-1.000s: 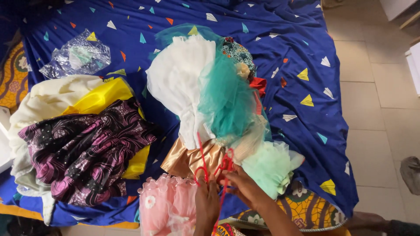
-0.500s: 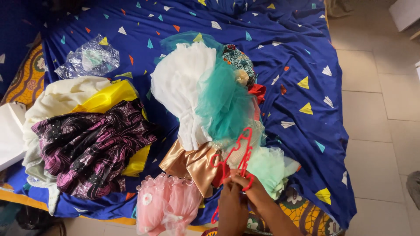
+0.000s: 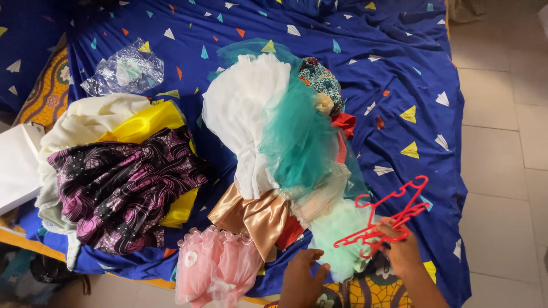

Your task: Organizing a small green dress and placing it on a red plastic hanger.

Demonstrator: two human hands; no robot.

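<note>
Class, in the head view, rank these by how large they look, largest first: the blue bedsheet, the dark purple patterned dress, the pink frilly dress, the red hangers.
1. Blue bedsheet
2. Dark purple patterned dress
3. Pink frilly dress, partly cut off by the frame edge
4. Red hangers, in the right hand

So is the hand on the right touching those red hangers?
Touching. The head view shows the right hand with its fingers closed around the red hangers, lifting them above the blue bedsheet.
</note>
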